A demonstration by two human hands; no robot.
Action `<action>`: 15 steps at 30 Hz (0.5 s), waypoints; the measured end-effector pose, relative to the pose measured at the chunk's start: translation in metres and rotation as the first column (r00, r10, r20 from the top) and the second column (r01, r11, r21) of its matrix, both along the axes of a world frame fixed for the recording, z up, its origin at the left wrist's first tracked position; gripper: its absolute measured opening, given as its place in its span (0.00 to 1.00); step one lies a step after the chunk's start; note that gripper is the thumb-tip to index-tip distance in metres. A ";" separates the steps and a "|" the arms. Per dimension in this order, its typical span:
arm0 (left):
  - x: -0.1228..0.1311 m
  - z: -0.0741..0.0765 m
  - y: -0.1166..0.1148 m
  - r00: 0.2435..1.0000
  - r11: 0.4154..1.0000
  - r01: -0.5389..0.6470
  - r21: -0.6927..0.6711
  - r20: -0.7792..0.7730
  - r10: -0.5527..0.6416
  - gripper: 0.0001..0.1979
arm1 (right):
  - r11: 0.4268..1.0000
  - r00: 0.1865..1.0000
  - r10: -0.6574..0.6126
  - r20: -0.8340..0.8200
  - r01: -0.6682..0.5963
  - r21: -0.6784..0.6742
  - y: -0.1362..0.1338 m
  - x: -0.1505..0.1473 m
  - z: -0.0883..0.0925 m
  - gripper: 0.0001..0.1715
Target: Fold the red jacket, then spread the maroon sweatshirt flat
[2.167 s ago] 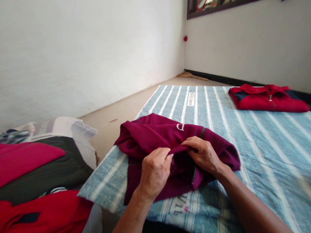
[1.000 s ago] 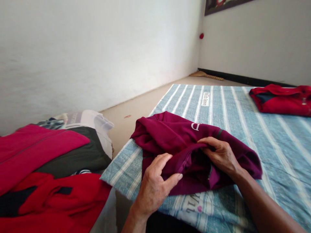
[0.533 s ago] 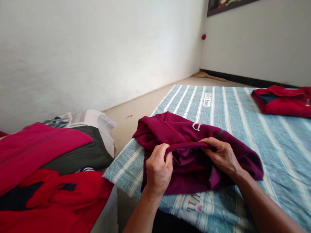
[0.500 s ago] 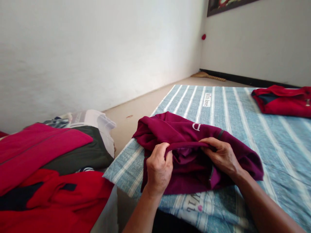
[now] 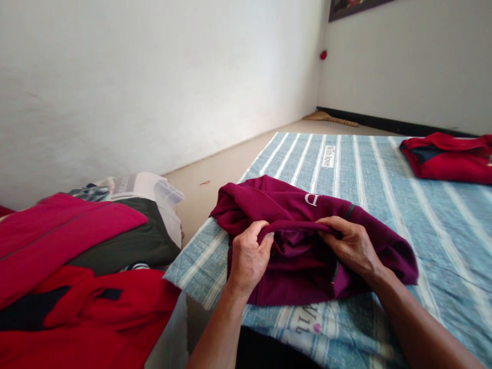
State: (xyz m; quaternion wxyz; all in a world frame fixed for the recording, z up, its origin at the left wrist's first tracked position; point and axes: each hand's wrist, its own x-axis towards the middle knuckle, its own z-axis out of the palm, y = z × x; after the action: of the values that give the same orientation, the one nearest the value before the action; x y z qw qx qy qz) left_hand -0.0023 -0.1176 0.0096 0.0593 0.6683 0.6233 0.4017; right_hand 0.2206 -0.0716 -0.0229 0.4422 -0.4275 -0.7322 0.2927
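A maroon zip-up garment, seemingly a jacket (image 5: 303, 287), lies bunched near the front edge of a blue-and-white striped cloth (image 5: 434, 215). My left hand (image 5: 250, 251) pinches one end of a rolled edge along its opening. At the other end of that edge, my right hand (image 5: 348, 241) grips the fabric between thumb and fingers. The edge is lifted between both hands, and the garment's dark inside shows below it. White lettering is visible on the far side, and a zip hangs at the lower right of the opening. My fingertips are partly hidden by the cloth.
On the left is a pile with a crimson garment (image 5: 69, 220), a dark green garment (image 5: 126, 241), a red garment (image 5: 115, 318) and a white plastic bag (image 5: 149, 187). A folded red garment (image 5: 453, 159) rests at the far right. A broom (image 5: 330, 119) lies by the far wall.
My left hand has shifted very slightly along the edge of the maroon jacket. The jacket's near left corner now sits behind my left wrist; both hands keep hold.
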 end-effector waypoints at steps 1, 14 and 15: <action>-0.001 0.002 -0.002 0.999 0.999 0.027 -0.031 0.027 -0.027 0.06 | 1.000 1.000 -0.001 0.002 0.001 -0.003 0.000 0.000 0.000 0.09; -0.007 -0.003 -0.014 0.986 0.983 0.155 -0.094 0.069 -0.149 0.17 | 1.000 1.000 0.006 0.019 -0.007 0.002 0.000 0.001 -0.005 0.09; -0.005 -0.006 -0.013 0.989 0.989 0.139 -0.053 0.049 -0.137 0.15 | 1.000 1.000 0.008 0.018 -0.008 0.003 0.000 0.001 -0.005 0.09</action>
State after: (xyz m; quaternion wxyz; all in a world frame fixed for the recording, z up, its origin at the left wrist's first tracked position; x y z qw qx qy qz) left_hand -0.0077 -0.1301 0.0040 0.1199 0.6986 0.5849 0.3942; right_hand 0.2218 -0.0716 -0.0279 0.4349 -0.4266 -0.7383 0.2894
